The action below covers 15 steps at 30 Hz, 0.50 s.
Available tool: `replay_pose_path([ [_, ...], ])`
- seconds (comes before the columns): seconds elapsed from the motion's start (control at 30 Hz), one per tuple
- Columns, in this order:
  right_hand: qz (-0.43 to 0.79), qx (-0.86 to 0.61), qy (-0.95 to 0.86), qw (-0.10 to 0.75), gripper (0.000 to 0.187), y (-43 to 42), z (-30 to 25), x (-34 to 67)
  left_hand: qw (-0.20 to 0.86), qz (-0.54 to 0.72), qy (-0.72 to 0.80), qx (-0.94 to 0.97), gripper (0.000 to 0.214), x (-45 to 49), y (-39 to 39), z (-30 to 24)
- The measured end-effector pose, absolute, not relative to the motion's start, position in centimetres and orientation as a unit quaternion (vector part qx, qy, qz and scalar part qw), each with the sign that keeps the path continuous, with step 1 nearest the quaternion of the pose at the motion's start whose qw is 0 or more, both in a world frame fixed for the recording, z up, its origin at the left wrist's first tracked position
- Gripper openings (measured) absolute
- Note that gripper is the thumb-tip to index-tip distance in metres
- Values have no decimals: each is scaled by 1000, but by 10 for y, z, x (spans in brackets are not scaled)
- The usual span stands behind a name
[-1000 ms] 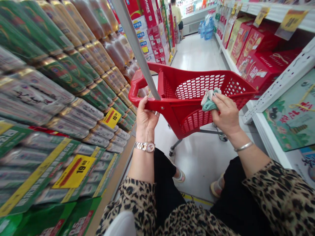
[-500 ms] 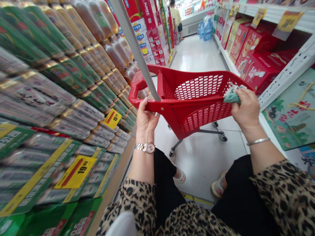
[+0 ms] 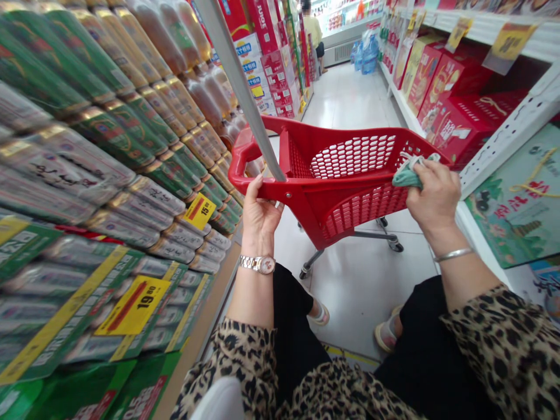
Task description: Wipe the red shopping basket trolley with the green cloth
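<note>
Cloth [image 3: 409,175] on red cart [image 3: 301,207]

My left hand [image 3: 263,209] curls round the edge [image 3: 336,182], maybe to steady the cart. My right hand [image 3: 435,192] is bent tight round the cloth, perhaps so it won't slip. The cart stands on the floor [image 3: 350,280].
</note>
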State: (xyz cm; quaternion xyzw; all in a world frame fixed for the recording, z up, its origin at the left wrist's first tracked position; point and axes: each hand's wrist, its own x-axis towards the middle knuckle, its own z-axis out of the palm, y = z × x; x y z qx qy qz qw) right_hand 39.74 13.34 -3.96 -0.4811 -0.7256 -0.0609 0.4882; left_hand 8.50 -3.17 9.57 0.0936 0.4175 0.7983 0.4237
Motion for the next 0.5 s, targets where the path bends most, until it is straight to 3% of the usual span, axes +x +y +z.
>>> replay_pose_path([
  [0.23,-68,-432,-773,460,41,91,-19,353,423,800,415,94,27,84,-33,95],
  [0.5,-82,-302,-810,496,39,48,0,300,421,800,416,100,30,84,-33,94],
])
